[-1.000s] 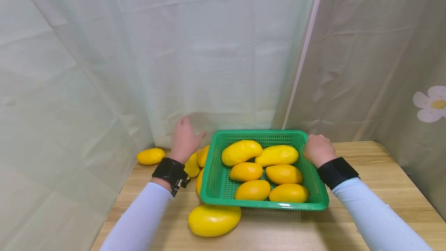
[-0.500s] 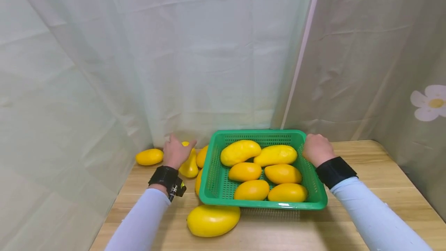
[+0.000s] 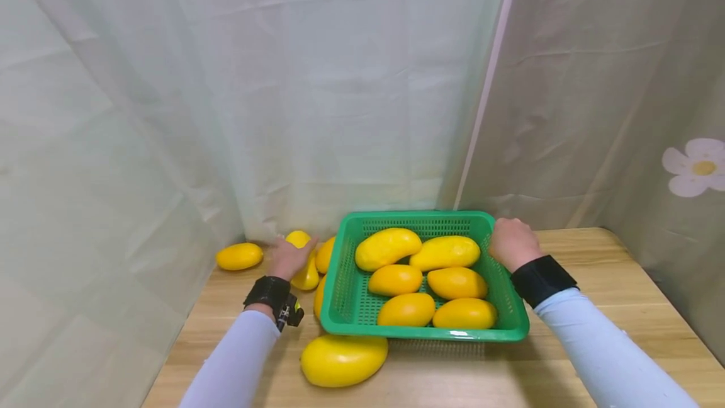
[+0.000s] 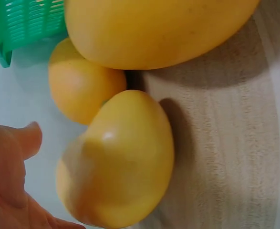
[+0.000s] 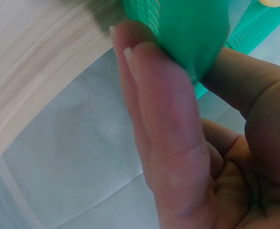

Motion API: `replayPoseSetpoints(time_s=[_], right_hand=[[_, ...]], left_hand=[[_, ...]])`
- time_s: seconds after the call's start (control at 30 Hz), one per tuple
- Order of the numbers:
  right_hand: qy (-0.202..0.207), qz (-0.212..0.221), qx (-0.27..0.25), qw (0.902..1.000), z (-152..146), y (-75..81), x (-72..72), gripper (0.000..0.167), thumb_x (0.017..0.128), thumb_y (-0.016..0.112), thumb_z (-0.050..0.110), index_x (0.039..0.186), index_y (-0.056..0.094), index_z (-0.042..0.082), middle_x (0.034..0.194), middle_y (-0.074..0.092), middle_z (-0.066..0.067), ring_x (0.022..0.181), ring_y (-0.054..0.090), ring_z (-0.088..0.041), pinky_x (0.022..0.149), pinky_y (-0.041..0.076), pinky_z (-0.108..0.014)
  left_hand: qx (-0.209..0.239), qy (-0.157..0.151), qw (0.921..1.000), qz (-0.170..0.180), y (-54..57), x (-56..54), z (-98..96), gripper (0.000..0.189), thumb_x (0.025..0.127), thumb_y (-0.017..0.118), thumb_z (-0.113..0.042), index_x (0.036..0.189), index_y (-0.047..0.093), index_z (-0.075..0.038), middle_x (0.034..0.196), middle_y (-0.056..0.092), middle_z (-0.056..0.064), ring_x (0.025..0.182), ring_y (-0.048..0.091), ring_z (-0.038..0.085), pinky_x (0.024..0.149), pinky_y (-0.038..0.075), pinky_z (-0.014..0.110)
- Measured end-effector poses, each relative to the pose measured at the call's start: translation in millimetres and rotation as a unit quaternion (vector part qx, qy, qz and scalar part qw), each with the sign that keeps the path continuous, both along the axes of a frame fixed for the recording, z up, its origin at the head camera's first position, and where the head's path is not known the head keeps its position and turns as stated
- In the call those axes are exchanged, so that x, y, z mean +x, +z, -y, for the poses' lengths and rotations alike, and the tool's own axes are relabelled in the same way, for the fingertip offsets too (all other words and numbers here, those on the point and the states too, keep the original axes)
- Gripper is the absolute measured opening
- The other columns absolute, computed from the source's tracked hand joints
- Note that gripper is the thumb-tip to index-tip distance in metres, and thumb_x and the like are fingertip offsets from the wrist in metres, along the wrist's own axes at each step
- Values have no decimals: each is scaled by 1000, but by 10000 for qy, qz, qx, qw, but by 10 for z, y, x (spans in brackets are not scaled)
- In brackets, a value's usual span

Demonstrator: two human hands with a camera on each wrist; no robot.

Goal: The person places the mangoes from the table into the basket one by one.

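Observation:
With its thumb spread from the fingers, my left hand (image 3: pixel 284 261) reaches beside a pear-shaped yellow mango (image 3: pixel 307 274) left of the basket. In the left wrist view, the thumb stands apart from that mango (image 4: pixel 125 162); the lower fingers are mostly cut off by the frame. My right hand (image 3: pixel 514 245) grips the right rim of a green plastic basket (image 3: pixel 419 332). The right wrist view has the thumb on one side of the basket wall (image 5: pixel 192 38) and the fingers on the other. Several yellow mangoes (image 3: pixel 395 280) lie inside the basket.
A large mango (image 3: pixel 344 361) lies in front of the basket's near left corner. Two more mangoes (image 3: pixel 325 255) are partly hidden behind its left side. Another mango (image 3: pixel 240 257) rests at the far left on the wooden table (image 3: pixel 612 307). Pale curtains (image 3: pixel 340 112) rise behind.
My left hand has come down from near the curtain, towards me and slightly left, to the pear-shaped mango. My right hand keeps its grip on the basket rim.

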State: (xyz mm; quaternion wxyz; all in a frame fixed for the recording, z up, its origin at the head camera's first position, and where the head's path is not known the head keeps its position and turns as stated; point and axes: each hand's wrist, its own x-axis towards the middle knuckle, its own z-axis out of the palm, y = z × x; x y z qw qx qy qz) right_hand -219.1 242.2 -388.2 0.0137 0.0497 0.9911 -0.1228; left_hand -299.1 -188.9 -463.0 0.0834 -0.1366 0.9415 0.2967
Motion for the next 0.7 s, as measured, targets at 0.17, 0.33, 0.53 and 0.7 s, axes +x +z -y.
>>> replayPoseSetpoints(time_s=[0.17, 0.33, 0.53, 0.7], right_hand=[[-143, 132, -115, 9997, 13, -6, 0, 7, 79, 55, 2, 79, 59, -5, 68, 53, -14, 56, 51, -27, 44, 42, -30], [-198, 126, -109, 9997, -1, -33, 23, 7, 78, 55, 1, 79, 59, -5, 68, 54, -15, 57, 51, -27, 45, 41, -32], [-146, 82, -106, 9998, 27, -41, 14, 11, 78, 56, 2, 85, 60, -7, 74, 57, -18, 60, 53, -28, 47, 44, -35], [-144, 68, -57, 9999, 19, -25, -10, 10, 78, 55, 1, 83, 60, -6, 72, 56, -16, 59, 52, -28, 47, 43, -33]], left_hand=[[9, 18, 10000, -55, -64, -31, 20, 111, 80, 35, -78, 141, 12, 12, 139, 28, 39, 123, 37, 49, 102, 34, 57], [-101, -13, 9999, 27, -153, -41, 9, 113, 79, 32, -81, 143, 13, 10, 140, 29, 37, 124, 38, 48, 103, 34, 55], [-381, 25, 9988, 304, -147, 0, 36, 105, 83, 36, -73, 137, 16, 15, 130, 40, 37, 109, 48, 42, 92, 41, 51], [-286, -7, 9987, 424, -135, -15, 37, 96, 87, 39, -65, 135, 17, 15, 118, 47, 31, 96, 50, 36, 80, 44, 45]])
